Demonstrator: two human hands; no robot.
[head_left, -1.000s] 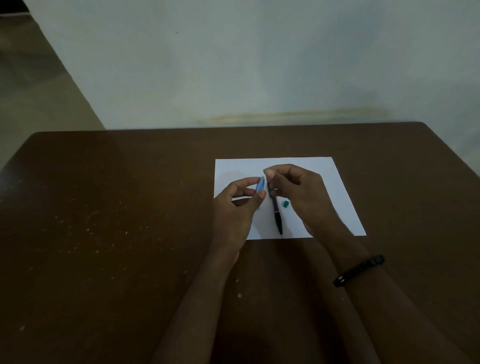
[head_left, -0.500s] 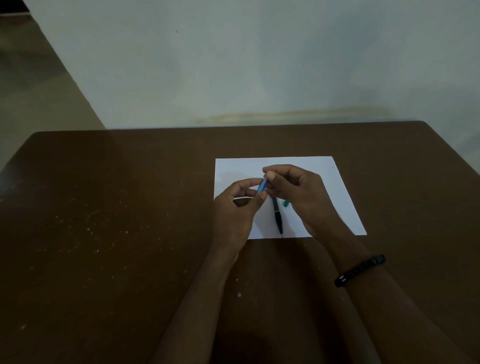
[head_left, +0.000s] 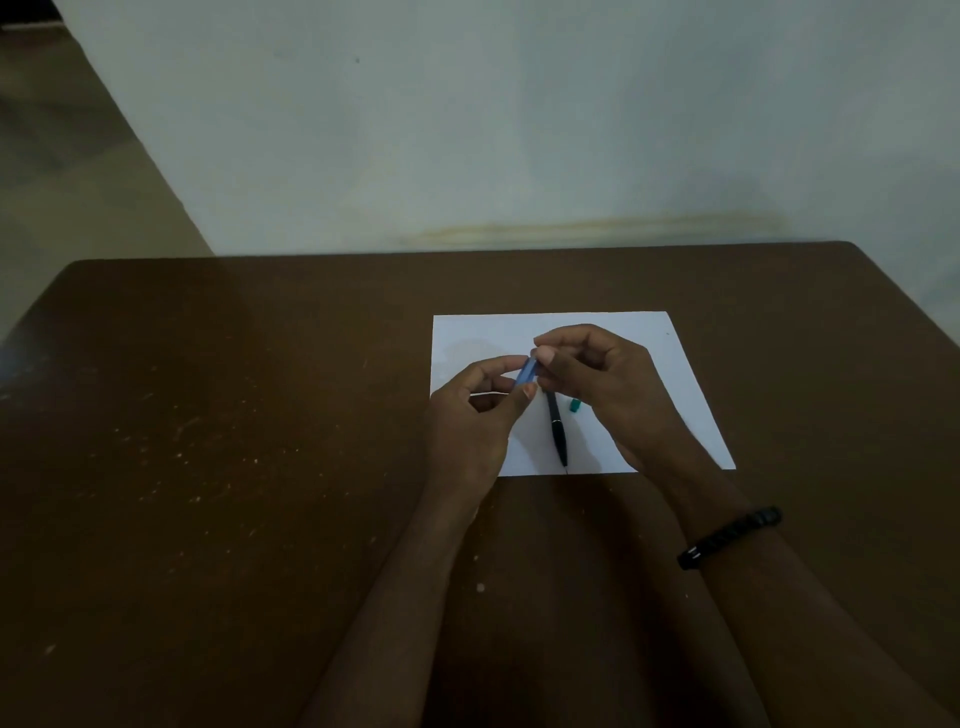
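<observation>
Just right of the frame's centre, a left hand (head_left: 470, 415) and a right hand (head_left: 608, 384) meet over a short blue pen part (head_left: 527, 371), each pinching one end. The left thumb and forefinger curl round its lower end; the right thumb and fingertips close on its upper end. The piece slants up and to the right between the two grips, and only a short stretch of blue shows between the fingertips. It appears to be held off the paper rather than resting on it.

By its look it is a light, stiff plastic tube, smooth and narrow enough to slip or roll under a loose pinch. It is probably best held as here, by fingertip pads at the ends, with pull or twist along its length rather than any bend across it.

Directly below the grip a black pen (head_left: 557, 431) lies on a white sheet (head_left: 649, 332), running down toward the sheet's lower edge, its upper end hidden behind the fingers. A small teal cap (head_left: 574, 405) sits just right of it, apart from the pen and close to the right hand. The sheet rests on a brown table (head_left: 208, 415). A black bracelet (head_left: 727, 538) circles the right wrist at lower right, and a pale wall (head_left: 519, 130) fills the top of the frame.
</observation>
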